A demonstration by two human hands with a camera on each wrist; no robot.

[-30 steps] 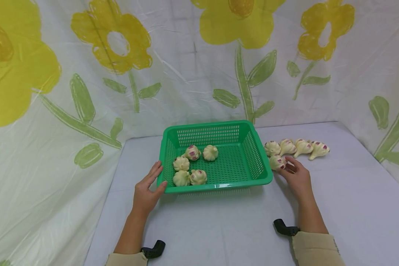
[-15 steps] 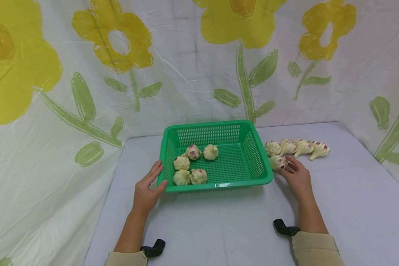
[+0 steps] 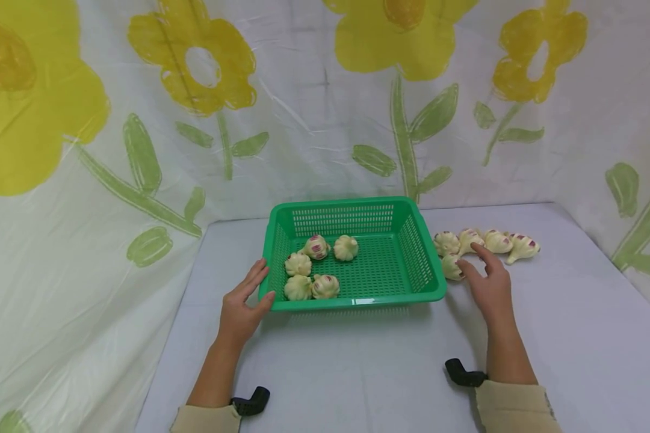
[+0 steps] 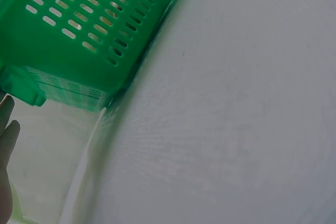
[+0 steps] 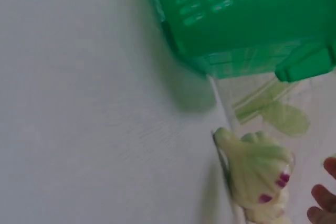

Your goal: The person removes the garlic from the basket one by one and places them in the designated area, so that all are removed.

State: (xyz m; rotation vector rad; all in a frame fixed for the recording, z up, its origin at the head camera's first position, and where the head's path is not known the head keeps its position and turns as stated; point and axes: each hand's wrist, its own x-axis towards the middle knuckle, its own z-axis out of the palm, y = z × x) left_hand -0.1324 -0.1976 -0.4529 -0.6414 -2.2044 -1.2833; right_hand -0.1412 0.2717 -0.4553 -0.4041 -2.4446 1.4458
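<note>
My left hand (image 3: pixel 239 310) lies with fairly straight fingers against the left rim of a green plastic basket (image 3: pixel 352 302); in the left wrist view its fingertips (image 4: pixel 8 135) show beside the basket's handle. Several garlic bulbs (image 3: pixel 298 288) sit in the basket's left half. Just right of the basket, my right hand (image 3: pixel 490 288) hovers with thumb and fingers spread beside the front garlic bulb (image 3: pixel 452 267). That bulb also shows in the right wrist view, where a gap separates it from the fingertips (image 5: pixel 321 195). Nothing is held in the right hand.
Behind the front bulb, several more garlic bulbs (image 3: pixel 497 242) form a row on the white tablecloth (image 3: pixel 357 367). A flower-printed curtain (image 3: pixel 314 138) closes off the back and sides. Each wrist carries a black camera mount (image 3: pixel 464 373).
My right hand has let go of the front garlic bulb and its fingers have spread. The bulb has turned a little. The left hand stays at the basket; the head view has shifted slightly.
</note>
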